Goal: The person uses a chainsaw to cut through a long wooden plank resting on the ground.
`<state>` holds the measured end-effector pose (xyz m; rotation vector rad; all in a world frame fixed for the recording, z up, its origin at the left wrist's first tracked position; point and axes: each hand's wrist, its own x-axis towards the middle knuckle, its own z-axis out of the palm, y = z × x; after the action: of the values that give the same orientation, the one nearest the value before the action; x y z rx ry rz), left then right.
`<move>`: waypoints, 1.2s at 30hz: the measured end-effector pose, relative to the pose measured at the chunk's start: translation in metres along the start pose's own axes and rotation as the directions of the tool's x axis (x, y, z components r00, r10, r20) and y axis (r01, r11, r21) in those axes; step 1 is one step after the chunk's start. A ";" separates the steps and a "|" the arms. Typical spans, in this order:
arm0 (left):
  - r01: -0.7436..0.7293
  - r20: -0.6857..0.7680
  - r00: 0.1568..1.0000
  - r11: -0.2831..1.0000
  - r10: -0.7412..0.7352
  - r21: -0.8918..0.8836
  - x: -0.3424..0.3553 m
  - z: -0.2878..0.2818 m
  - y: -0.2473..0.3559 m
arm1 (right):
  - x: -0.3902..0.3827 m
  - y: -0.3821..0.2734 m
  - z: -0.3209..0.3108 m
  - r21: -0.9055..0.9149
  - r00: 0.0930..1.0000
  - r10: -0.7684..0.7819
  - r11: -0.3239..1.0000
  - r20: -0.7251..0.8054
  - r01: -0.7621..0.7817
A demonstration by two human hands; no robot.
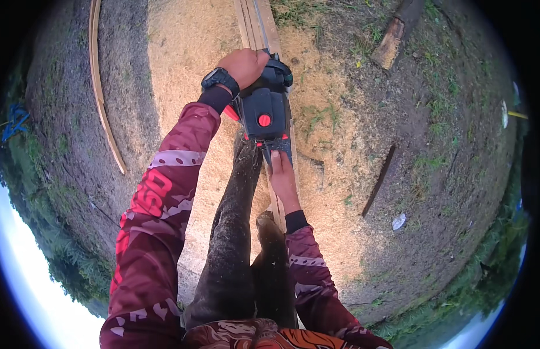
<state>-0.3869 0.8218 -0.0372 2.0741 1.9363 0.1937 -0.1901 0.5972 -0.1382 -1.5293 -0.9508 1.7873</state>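
Gripping a chainsaw (262,104) over a long timber (272,32), the left hand (242,67) curls its fingers round the front handle (286,72), the right hand's (283,179) closed on the rear handle (285,145).

Long dark-red cloth sleeves (143,247) have pale spotted bands (178,158) and black cuffs (295,221). On the left is a chunky black watch (220,79). The long black trousers (226,256) look dusty.

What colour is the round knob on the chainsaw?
The round knob is red; it shows best in the head view.
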 end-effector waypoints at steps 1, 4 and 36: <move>-0.014 -0.006 1.000 1.000 0.014 0.009 0.005 -0.002 -0.006 | 0.004 -0.004 0.003 -0.003 1.000 -0.001 1.000 0.003 0.001; -0.058 -0.012 0.998 0.997 0.059 0.057 0.014 -0.005 -0.011 | 0.013 -0.009 0.007 -0.007 0.999 0.049 0.999 0.010 -0.049; -0.151 -0.036 0.987 0.974 0.159 0.169 0.061 -0.016 -0.042 | 0.062 -0.032 0.028 0.016 0.999 0.036 0.999 0.012 -0.036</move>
<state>-0.4265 0.8866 -0.0416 2.3517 1.8762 0.1210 -0.2283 0.6619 -0.1440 -1.5371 -0.9170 1.8264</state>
